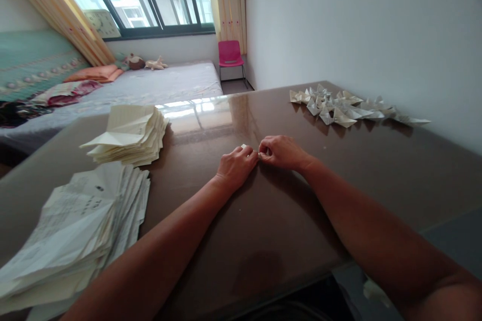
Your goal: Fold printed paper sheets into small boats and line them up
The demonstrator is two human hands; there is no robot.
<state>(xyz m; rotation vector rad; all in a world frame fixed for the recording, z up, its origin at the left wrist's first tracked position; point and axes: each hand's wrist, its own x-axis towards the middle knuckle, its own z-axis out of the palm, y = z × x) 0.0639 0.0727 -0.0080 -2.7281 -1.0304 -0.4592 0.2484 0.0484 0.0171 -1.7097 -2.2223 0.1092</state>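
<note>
Over the middle of the brown table, my left hand [238, 164] and my right hand [282, 152] meet at their fingertips. Both are closed in a pinch on a small piece of folded paper [244, 146]. Only pale bits of it show between the fingers, so its shape is mostly hidden. Left of my hands lie a stack of cream paper sheets [128, 135] and, nearer to me, a stack of white printed sheets [86, 220], both creased. A cluster of folded paper boats [331, 105] stands at the far right of the table.
The glossy brown table [211, 241] reaches to the white wall on the right. Beyond its far edge are a bed [188, 75] with two stuffed toys, a pink chair [230, 53] and a window with curtains. A clock [101, 23] leans at the window's left.
</note>
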